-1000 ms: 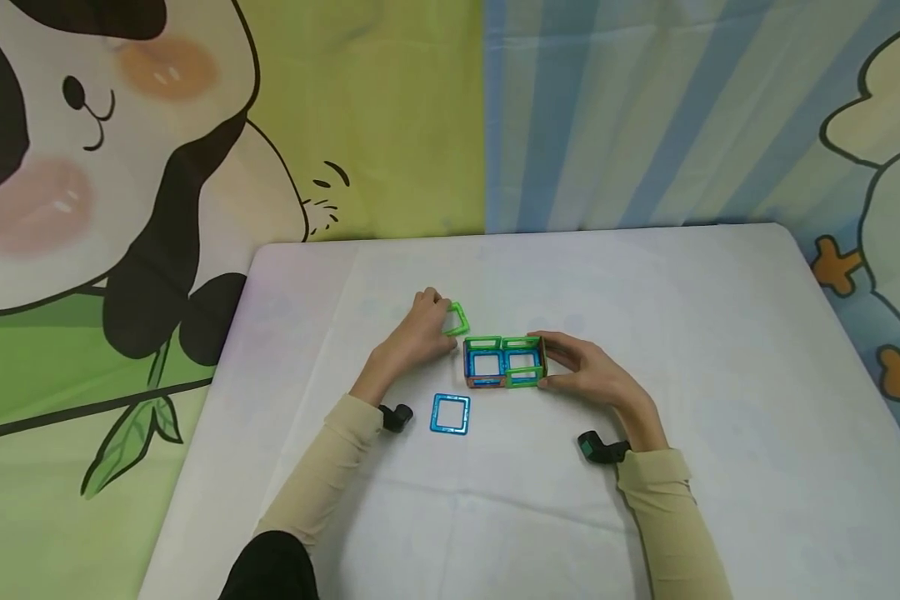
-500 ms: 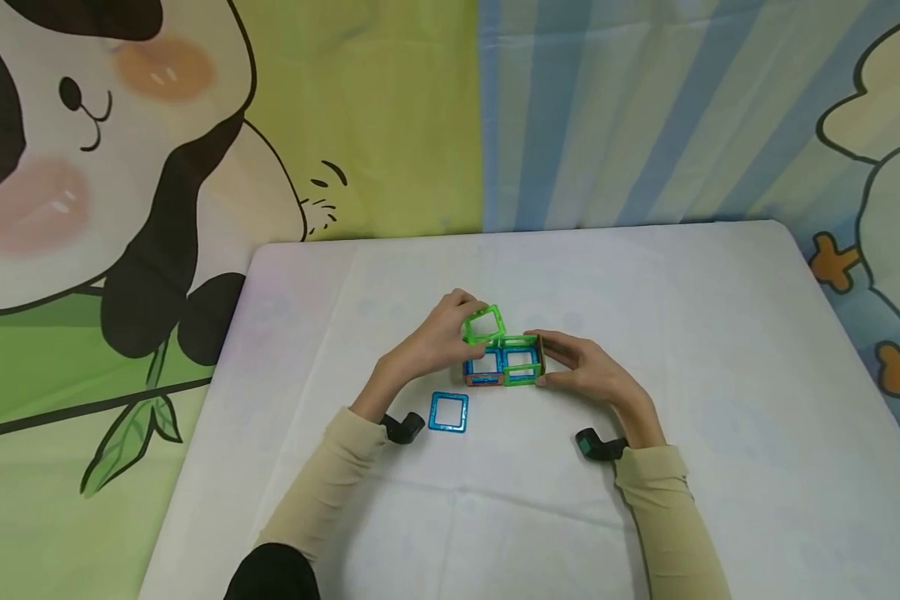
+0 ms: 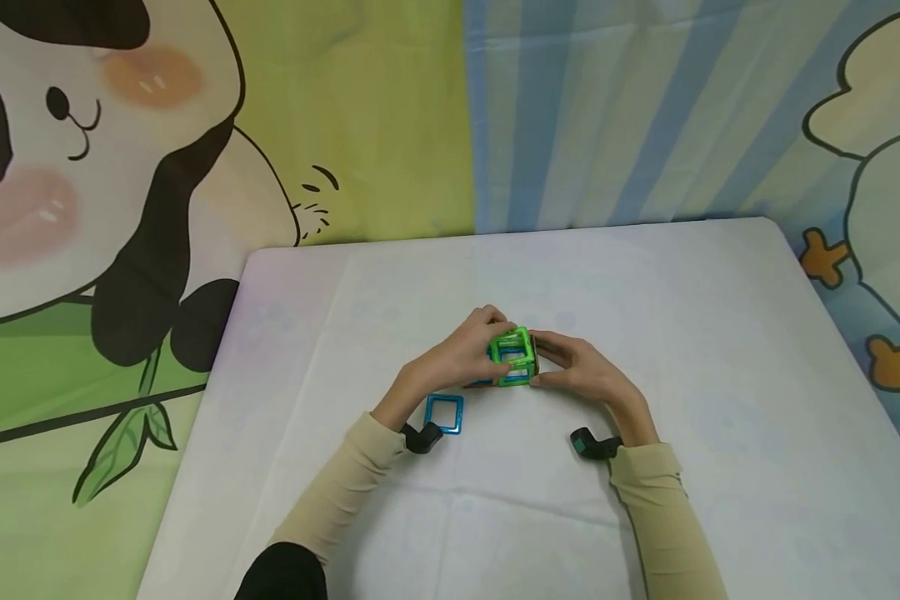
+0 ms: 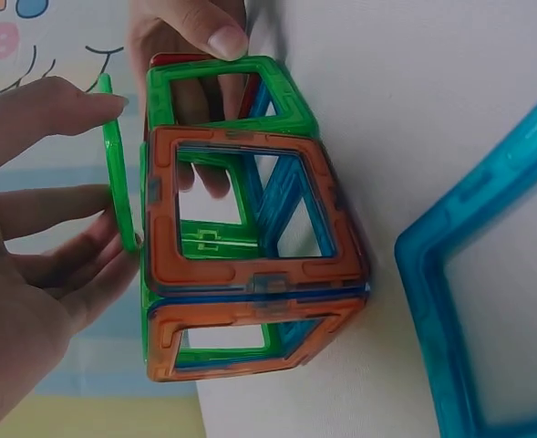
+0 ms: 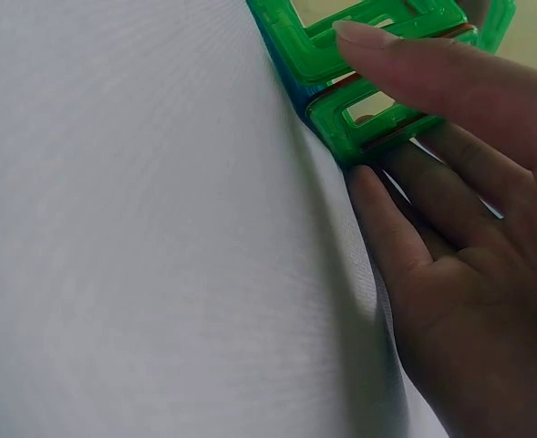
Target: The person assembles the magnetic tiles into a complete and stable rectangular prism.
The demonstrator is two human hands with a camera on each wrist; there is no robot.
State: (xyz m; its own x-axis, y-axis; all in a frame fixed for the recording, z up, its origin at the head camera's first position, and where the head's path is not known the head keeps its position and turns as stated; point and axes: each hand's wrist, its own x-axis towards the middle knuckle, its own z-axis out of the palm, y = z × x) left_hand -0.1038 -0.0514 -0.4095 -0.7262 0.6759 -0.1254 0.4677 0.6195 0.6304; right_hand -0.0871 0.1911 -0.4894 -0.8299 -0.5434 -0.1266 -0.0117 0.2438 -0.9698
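Note:
My left hand (image 3: 461,354) pinches a green square magnetic tile (image 4: 115,169) between thumb and fingers. That tile hangs above a box-shaped magnetic tile structure (image 4: 163,274), near its open top. In the left wrist view, the structure shows orange, green and blue frames standing on the table; one lower corner of the held tile looks close to its edge, but whether they touch I cannot tell. My right hand (image 3: 588,371) grips the structure's right end, thumb on a green tile at the near side, fingers behind. In the head view the left hand covers most of the structure's left half.
A loose blue square tile (image 3: 460,415) lies flat on the white-covered table (image 3: 645,292), just in front of the structure and partly behind the left wrist camera (image 3: 423,438). Another wrist camera (image 3: 594,445) sits at the right wrist. A cartoon-printed cloth (image 3: 390,125) hangs behind the table.
My left hand has moved right with the green tile, from beyond the structure's left end to over its top. My right hand stays at the structure's right end.

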